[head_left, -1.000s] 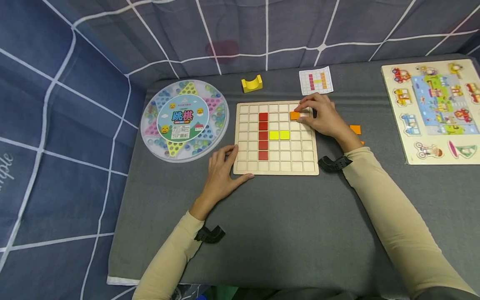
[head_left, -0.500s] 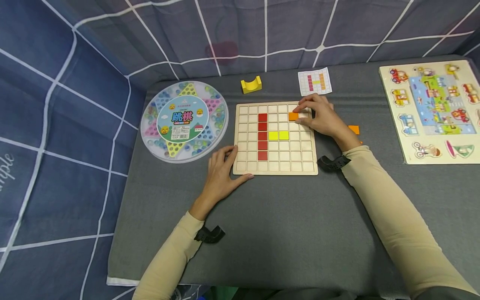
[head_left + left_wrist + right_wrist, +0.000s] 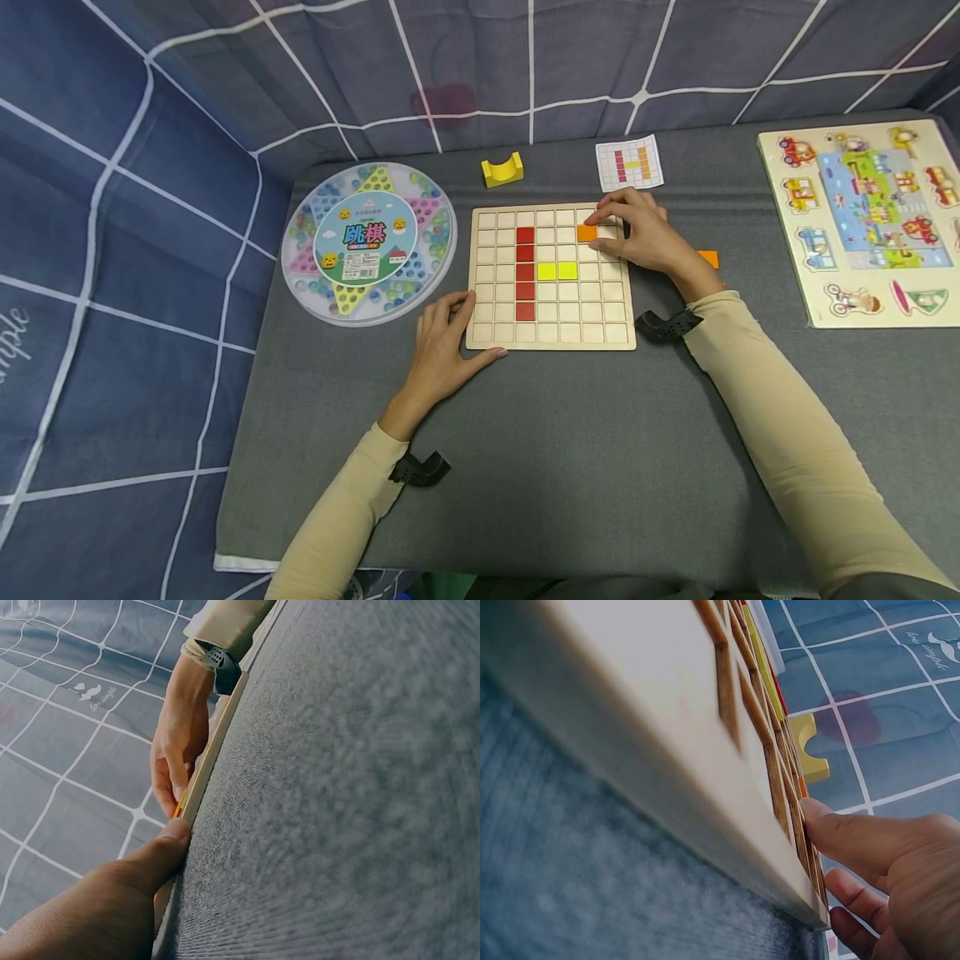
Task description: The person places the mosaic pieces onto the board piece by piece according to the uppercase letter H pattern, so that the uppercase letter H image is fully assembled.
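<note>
A wooden grid board (image 3: 551,333) lies flat on the grey cloth, with a column of red tiles (image 3: 526,271) and two yellow tiles (image 3: 557,271) set in its squares. At the upper right of the grid, my right hand (image 3: 637,229) pinches an orange tile (image 3: 587,233) between thumb and index finger. In the right wrist view the thumb (image 3: 855,836) is at the board's surface, and the tile is mostly hidden. My left hand (image 3: 441,350) steadies the board's lower left corner, fingers at the left edge and thumb (image 3: 165,844) at the near edge.
Behind the board are a small printed pattern card (image 3: 630,163) and a yellow arched block (image 3: 502,170). A round Chinese checkers box (image 3: 435,287) lies to the left, a picture puzzle board (image 3: 817,312) to the right. Another orange tile (image 3: 708,258) shows beside my right wrist.
Both hands stay at nearly the same places, the right still on the orange tile. The head view has shifted very slightly.
</note>
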### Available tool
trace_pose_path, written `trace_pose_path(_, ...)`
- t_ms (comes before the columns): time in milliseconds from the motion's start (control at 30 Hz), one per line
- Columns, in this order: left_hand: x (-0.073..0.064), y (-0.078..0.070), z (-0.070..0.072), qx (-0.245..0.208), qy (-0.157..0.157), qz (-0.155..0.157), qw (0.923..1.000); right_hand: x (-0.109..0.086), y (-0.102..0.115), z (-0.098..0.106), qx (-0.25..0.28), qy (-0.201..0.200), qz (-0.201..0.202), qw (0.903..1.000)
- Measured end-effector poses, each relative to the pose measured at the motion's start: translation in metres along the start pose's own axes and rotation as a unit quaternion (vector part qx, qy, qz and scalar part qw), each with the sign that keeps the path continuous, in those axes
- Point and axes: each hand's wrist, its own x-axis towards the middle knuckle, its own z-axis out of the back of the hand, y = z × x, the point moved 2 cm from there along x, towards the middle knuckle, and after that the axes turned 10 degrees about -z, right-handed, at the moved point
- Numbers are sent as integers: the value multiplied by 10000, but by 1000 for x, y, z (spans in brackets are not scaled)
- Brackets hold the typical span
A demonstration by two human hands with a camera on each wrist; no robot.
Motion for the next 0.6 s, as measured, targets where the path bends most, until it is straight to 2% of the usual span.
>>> trace_pose_path(600,0,0,-1,-7,-19,-22,10000,-2,2,2,-78,64,51,9999)
